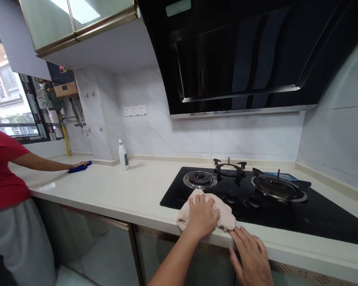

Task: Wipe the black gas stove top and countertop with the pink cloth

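Observation:
Under my left hand (201, 216) lies a bunched pale pink cloth (223, 210), pressed onto the front left of the black gas hob (289, 222) and the strip of worktop before it. The fingers are bent into the fabric. My right hand (252, 254) rests at the worktop's front edge with its fingers stretched out. Its fingertips are by the cloth's right corner; whether they pinch it I cannot tell. Just beyond the cloth are a round burner (199, 179) and a control knob (231, 195). A pan support (229, 170) stands on the rear burner.
Overhead hangs a black range hood (238, 59). A white bottle (123, 155) stands on the pale worktop (143, 182) near the wall. At the left, a person in a red top (6, 171) holds a blue cloth (80, 167) on the counter. The right burner (279, 187) has its pan support tilted.

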### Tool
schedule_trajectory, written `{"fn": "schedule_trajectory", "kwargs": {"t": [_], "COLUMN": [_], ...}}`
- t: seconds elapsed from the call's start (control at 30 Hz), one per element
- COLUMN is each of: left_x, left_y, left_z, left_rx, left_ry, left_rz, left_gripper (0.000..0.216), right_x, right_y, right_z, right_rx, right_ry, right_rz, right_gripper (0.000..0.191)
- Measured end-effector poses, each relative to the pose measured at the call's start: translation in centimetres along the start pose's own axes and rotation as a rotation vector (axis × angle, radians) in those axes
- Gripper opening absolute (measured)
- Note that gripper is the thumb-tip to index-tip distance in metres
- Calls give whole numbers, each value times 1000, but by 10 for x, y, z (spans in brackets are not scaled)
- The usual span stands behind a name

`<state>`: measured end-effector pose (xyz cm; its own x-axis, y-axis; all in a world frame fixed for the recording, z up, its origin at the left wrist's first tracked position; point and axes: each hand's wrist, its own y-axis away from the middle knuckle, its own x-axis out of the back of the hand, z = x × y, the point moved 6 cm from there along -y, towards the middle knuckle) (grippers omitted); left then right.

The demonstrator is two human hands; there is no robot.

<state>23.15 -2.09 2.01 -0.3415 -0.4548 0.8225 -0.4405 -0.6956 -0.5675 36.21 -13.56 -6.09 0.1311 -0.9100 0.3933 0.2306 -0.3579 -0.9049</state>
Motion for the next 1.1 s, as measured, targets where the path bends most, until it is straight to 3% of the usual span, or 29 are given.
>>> {"fn": "schedule_trajectory", "kwargs": {"t": [0.33, 1.1], "left_x": [6, 10], "left_y": [3, 9], "left_z": [-7, -5], "left_rx": [5, 8], "left_ry": [145, 174], "left_rz": [88, 92], "left_gripper": [28, 28], "right_x": [0, 1], "right_y": [2, 2], "right_z": [1, 1], "right_rx": [18, -3], "right_ry": [-3, -9], "right_rz": [-10, -11], "right_gripper": [39, 41]}}
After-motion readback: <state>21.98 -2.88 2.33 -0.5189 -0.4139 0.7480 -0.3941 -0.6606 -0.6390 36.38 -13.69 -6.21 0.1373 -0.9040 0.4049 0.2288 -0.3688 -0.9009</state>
